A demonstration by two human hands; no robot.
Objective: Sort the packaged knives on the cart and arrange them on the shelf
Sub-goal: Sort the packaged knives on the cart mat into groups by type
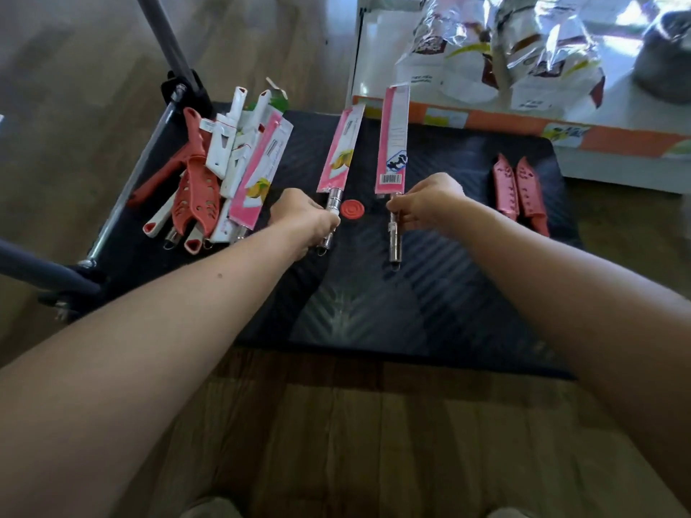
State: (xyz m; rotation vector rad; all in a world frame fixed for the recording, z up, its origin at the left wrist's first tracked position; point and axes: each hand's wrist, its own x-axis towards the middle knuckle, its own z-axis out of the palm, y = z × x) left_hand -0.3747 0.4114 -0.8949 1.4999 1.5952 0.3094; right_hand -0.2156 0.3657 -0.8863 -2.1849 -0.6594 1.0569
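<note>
Crinkled foil bags [504, 50] left of a dark round object [665, 50], wood floor [336, 443] below

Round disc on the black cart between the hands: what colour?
The round disc is red; head view.
</note>
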